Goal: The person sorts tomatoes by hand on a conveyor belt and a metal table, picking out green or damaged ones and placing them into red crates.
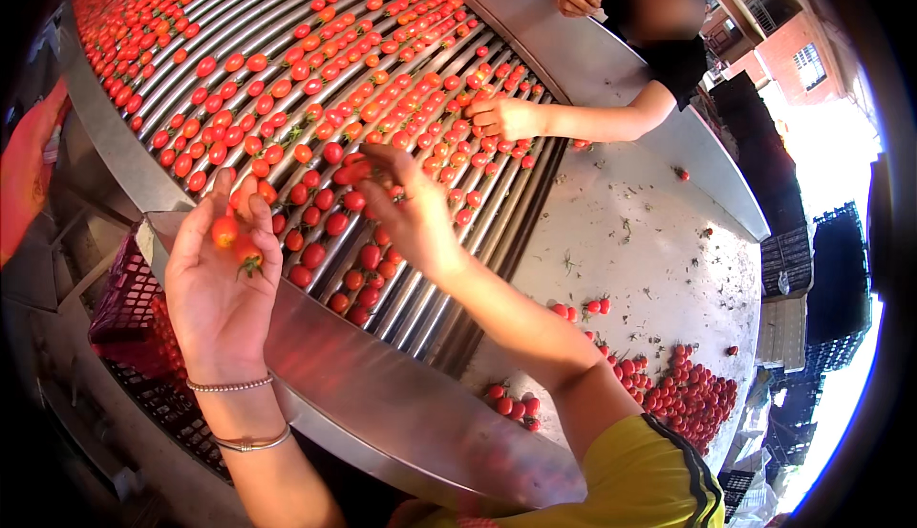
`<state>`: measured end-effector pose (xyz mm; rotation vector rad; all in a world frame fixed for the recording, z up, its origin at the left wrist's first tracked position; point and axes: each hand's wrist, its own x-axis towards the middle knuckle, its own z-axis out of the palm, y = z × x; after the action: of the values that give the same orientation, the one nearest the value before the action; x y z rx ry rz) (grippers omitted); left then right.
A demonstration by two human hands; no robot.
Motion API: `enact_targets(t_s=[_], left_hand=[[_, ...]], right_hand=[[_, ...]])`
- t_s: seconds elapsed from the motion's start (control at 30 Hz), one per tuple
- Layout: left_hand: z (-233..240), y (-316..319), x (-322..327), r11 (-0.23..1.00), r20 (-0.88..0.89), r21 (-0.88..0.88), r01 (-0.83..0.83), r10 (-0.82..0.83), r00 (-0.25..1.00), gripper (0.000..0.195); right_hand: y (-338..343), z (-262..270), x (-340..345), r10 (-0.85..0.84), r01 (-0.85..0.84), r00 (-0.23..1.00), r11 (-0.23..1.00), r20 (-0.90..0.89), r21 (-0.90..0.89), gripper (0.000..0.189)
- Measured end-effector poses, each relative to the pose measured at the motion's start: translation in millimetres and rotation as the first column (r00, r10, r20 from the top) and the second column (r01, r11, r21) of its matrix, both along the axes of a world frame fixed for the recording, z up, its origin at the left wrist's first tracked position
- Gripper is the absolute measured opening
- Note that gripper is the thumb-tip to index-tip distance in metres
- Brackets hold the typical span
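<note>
Small red tomatoes (313,255) lie in rows between the metal rollers (401,313) of a roller conveyor. My left hand (233,270), palm up with fingers curled, holds a few tomatoes over the conveyor's near edge; one orange-red tomato (225,231) and one with a green stem (248,253) show plainly. Above the rollers, to the right of it, my right hand (405,205) has its thumb and fingers around a red tomato (353,172). Shadow and blur partly hide those fingertips. Bracelets circle my left wrist.
Across the conveyor, a co-worker's hand (509,118) reaches among the tomatoes. A metal tray (609,241) on the right bears a heap of tomatoes (688,392) and plant scraps. A plastic crate (129,291) stands below at left. Another person's arm (29,162) shows at the left edge.
</note>
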<state>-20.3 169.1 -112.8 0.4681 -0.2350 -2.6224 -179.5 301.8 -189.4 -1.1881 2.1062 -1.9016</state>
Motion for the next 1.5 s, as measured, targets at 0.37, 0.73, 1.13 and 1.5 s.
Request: enact_targets(t_s=[0.37,0.73,1.13,1.5], left_hand=[[-1.4,10.2,-6.2,0.991,0.168,-0.065,-0.118,0.127,0.978,0.031],[-22.2,8.1,1.9,0.981,-0.169,0.186,-0.053,0.085,0.982,0.029],[-27.4,14.3,4.6,0.986,-0.197,0.163,-0.045,0.078,0.977,0.032],[-42.1,26.0,-0.3,0.979,-0.3,0.202,-0.003,0.065,0.952,0.03]], right_hand=[[-24.7,60.8,76.1,0.259,-0.29,0.862,0.957,-0.435,-0.006,0.047],[254.3,-1.7,9.4,-0.089,0.321,0.933,0.642,-0.348,0.696,0.062],[466.7,-17.3,96.1,-0.394,0.579,0.755,0.027,-0.524,0.815,0.057],[266.7,-52.2,80.5,-0.209,0.435,0.9,0.367,-0.383,0.822,0.065]])
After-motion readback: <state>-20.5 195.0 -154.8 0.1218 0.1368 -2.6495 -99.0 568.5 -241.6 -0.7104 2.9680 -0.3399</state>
